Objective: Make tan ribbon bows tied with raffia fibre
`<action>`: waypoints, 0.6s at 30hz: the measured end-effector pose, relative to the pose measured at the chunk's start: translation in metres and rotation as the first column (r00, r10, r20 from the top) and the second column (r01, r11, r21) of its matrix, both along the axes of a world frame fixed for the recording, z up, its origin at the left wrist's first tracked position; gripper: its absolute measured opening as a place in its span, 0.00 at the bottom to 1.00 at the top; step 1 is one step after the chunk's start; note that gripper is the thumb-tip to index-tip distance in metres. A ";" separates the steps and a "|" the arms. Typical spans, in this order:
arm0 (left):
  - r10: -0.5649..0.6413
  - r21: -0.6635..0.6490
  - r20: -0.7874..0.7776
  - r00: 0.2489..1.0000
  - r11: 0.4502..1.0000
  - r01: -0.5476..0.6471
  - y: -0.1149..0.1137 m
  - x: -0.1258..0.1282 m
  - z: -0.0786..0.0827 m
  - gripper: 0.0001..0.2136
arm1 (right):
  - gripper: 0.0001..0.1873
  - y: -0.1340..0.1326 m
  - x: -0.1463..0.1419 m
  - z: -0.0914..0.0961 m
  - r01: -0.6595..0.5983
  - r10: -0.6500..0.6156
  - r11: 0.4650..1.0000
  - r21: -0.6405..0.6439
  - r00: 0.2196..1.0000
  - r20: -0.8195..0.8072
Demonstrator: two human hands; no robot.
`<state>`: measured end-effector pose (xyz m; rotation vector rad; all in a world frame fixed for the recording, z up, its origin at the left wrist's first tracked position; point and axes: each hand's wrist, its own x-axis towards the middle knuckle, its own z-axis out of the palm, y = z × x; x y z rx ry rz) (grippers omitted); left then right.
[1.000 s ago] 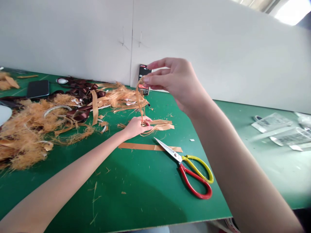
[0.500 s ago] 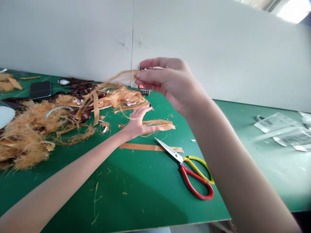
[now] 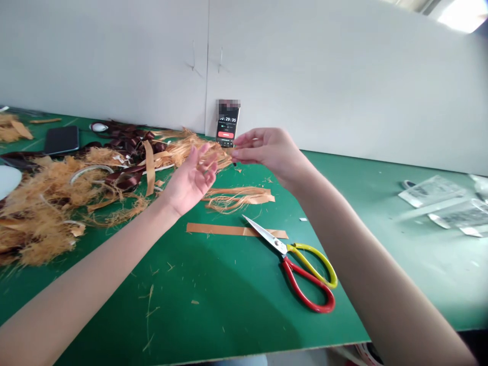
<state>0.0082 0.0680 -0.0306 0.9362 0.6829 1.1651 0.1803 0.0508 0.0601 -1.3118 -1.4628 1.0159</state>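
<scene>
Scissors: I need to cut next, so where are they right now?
In the head view, the red-and-yellow-handled scissors lie on the green mat, lower centre-right, blades over the tan strip, just left of the right forearm.

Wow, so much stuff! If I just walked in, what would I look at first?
You'd probably spot the big fluffy heap of shredded orange fibres first, on the left of the green cutting mat. Next come the steel scissors with red and yellow handles, lying at the mat's front right. The person's bare right hand also stands out, raised above the mat.
</scene>
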 end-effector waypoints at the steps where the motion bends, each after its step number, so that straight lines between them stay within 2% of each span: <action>1: 0.043 -0.028 -0.001 0.999 0.999 -0.043 0.003 -0.003 -0.002 0.14 | 0.08 0.000 0.004 -0.003 0.006 -0.006 1.000 -0.004 1.000 0.015; 6: 0.163 -0.056 -0.058 0.985 0.984 -0.166 0.018 -0.013 -0.019 0.10 | 0.09 0.004 0.031 -0.028 0.024 -0.022 0.999 -0.047 0.999 0.041; 11: 0.115 0.093 -0.242 0.963 0.991 -0.095 0.022 -0.010 -0.034 0.08 | 0.15 0.009 0.064 -0.057 0.119 -0.118 0.984 -0.132 0.993 0.010; 14: 0.085 0.119 -0.345 0.935 0.992 -0.047 0.021 -0.004 -0.039 0.07 | 0.15 0.011 0.078 -0.073 0.136 -0.132 0.974 -0.180 0.991 0.033; 18: 0.131 0.174 -0.502 0.855 0.983 -0.049 0.024 0.003 -0.045 0.07 | 0.15 0.013 0.090 -0.095 0.167 -0.145 0.962 -0.215 0.983 0.111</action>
